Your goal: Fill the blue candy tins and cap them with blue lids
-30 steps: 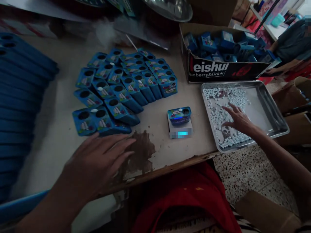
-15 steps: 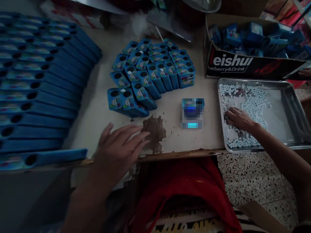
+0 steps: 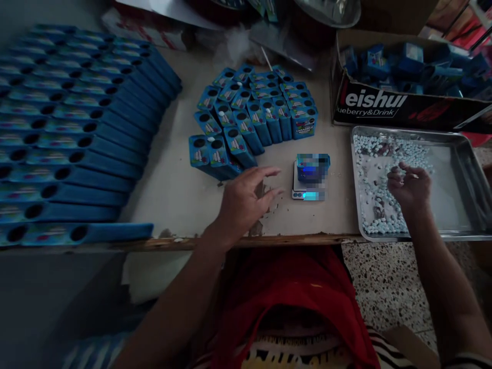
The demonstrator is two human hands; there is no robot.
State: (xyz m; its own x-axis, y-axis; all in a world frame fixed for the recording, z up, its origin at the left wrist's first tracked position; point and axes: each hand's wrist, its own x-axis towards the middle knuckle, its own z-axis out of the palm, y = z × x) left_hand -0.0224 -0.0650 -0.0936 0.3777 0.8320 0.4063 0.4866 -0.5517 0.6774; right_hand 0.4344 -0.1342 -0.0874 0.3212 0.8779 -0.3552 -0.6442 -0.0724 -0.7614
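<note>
Left of the small scale (image 3: 307,195), well apart, rows of long blue boxes (image 3: 77,128) cover the table (image 3: 184,200). Right of it and further back stands a carton (image 3: 384,105) of blue packs, printed "eishui" and "ueberry&Drink", its first letters cut off. Just right of the scale lies a metal tray (image 3: 457,169); behind the scale fans a cluster of open tins (image 3: 253,113).

The left hand (image 3: 246,202), fingers spread, has come from the table edge to just left of the scale and the blue tin (image 3: 312,166) on it. The right hand (image 3: 409,187) has lifted off the pale pellets (image 3: 369,154) in the tray, fingers curled; whether it holds any, I cannot tell.
</note>
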